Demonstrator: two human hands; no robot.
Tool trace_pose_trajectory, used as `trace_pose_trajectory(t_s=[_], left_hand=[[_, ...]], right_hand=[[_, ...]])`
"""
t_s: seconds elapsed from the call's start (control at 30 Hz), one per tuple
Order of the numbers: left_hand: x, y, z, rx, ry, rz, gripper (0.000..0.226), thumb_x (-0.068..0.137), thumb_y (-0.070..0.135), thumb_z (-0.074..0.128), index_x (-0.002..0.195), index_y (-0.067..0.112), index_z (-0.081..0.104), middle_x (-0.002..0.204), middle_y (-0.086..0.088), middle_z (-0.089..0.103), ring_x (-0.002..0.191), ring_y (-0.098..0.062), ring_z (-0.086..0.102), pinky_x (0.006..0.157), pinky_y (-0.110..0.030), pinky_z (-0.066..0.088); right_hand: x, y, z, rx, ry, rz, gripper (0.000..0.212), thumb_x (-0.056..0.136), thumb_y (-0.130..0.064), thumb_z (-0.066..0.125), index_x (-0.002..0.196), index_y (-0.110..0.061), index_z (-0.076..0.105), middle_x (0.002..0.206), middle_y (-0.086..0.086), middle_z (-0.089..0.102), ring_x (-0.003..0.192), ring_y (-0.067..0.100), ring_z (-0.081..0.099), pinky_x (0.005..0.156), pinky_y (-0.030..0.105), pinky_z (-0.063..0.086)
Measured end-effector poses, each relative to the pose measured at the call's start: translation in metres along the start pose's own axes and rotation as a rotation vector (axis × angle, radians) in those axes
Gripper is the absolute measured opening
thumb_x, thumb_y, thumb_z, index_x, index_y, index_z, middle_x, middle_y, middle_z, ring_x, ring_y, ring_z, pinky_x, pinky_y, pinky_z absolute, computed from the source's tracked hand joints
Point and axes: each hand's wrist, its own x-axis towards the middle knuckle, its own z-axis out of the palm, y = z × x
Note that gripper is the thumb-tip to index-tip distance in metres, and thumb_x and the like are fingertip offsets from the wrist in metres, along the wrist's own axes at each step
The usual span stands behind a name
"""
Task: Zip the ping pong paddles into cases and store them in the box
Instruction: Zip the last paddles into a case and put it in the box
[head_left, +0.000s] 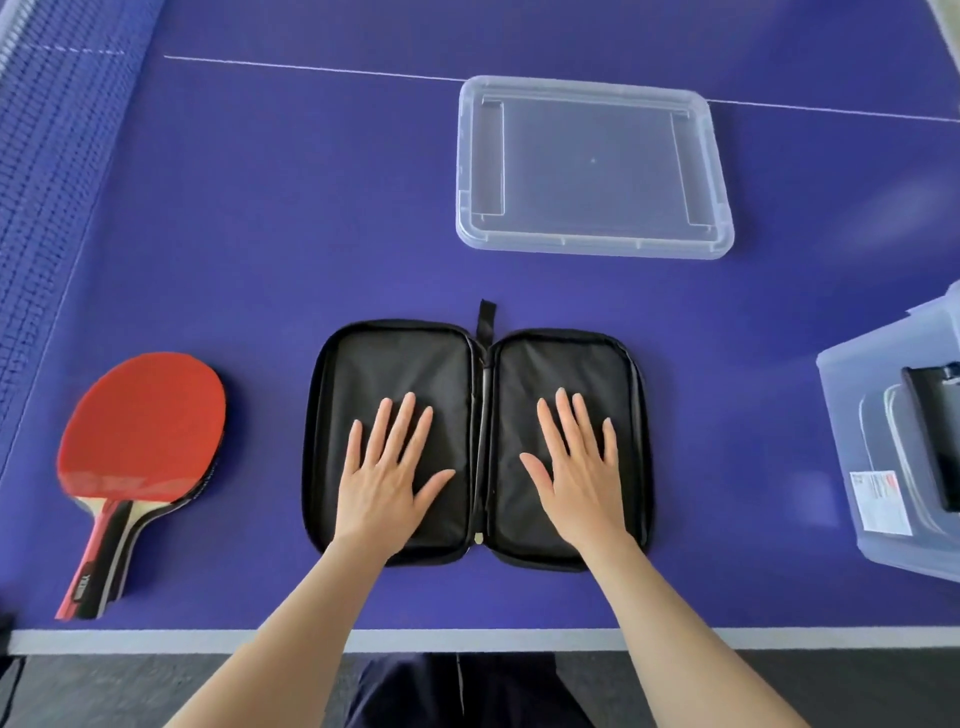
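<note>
Bare forearms (291, 639); dark navy trousers (415, 696) with a thin pale line.

Stock on the bench (260, 208), counted:

- paddles (143, 421): one stack at the left, red face up. Two handles seem to show at its near end, so two; the lower one is mostly hidden.
- case (395, 358): one, black, laid open in two halves, with one hanging loop (485, 317) at its far end.
- lid (592, 244): one, clear plastic.
- box (852, 415): one, clear, partly out of view at the right. It carries one label (878, 501) and holds one dark item (935, 431) of unclear kind.
- net (47, 208): one.
- Grips: two, the left grip (387, 483) and the right grip (582, 483), one flat on each half of the case.
</note>
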Motion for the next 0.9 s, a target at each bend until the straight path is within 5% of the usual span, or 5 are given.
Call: trace_pose_trajectory(t_s=[0.43, 0.53, 0.6, 0.73, 0.9], left_hand=[[0.001, -0.003, -0.014, -0.153, -0.037, 0.017, 0.074, 0.093, 0.068, 0.008, 0.153, 0.025, 0.019, 0.161, 0.004, 0.011, 0.149, -0.019, 0.003, 0.120, -0.044, 0.007], [-0.001, -0.017, -0.033, -0.428, 0.069, -0.020, 0.065, 0.095, 0.055, 0.041, 0.150, 0.022, 0.029, 0.158, 0.002, 0.023, 0.146, -0.017, 0.019, 0.119, -0.038, 0.014], [-0.011, -0.040, -0.045, -0.507, 0.260, -0.148, 0.059, 0.091, 0.034, 0.062, 0.144, 0.017, 0.042, 0.148, -0.002, 0.041, 0.134, -0.023, 0.038, 0.111, -0.037, 0.026], [-0.041, -0.115, -0.062, -0.550, 0.520, -0.538, 0.052, 0.089, 0.015, 0.065, 0.137, 0.008, 0.047, 0.136, -0.011, 0.046, 0.126, -0.032, 0.041, 0.102, -0.048, 0.032], [-0.062, -0.206, -0.071, -0.634, 0.468, -0.904, 0.055, 0.093, 0.026, 0.060, 0.141, 0.007, 0.041, 0.140, -0.017, 0.040, 0.129, -0.038, 0.036, 0.107, -0.052, 0.028]], right_hand=[[0.001, 0.001, -0.011, 0.016, -0.053, 0.018, 0.067, 0.096, -0.059, 0.013, 0.153, -0.023, 0.017, 0.160, 0.003, 0.015, 0.148, 0.020, 0.010, 0.117, 0.051, 0.017], [0.003, -0.018, -0.024, 0.168, 0.019, 0.068, 0.068, 0.093, -0.054, 0.027, 0.149, -0.016, 0.028, 0.156, 0.010, 0.028, 0.144, 0.027, 0.025, 0.113, 0.052, 0.024], [0.004, -0.044, -0.035, 0.344, 0.140, 0.109, 0.063, 0.092, -0.046, 0.041, 0.143, -0.011, 0.037, 0.146, 0.012, 0.041, 0.135, 0.029, 0.038, 0.109, 0.047, 0.031], [0.005, -0.118, -0.052, 0.740, 0.173, 0.147, 0.045, 0.093, -0.024, 0.058, 0.135, -0.014, 0.047, 0.129, -0.002, 0.051, 0.123, 0.014, 0.043, 0.104, 0.029, 0.031], [0.014, -0.214, -0.056, 1.049, -0.066, 0.141, 0.032, 0.094, -0.020, 0.056, 0.125, -0.020, 0.052, 0.111, -0.008, 0.052, 0.102, 0.010, 0.052, 0.087, 0.021, 0.043]])
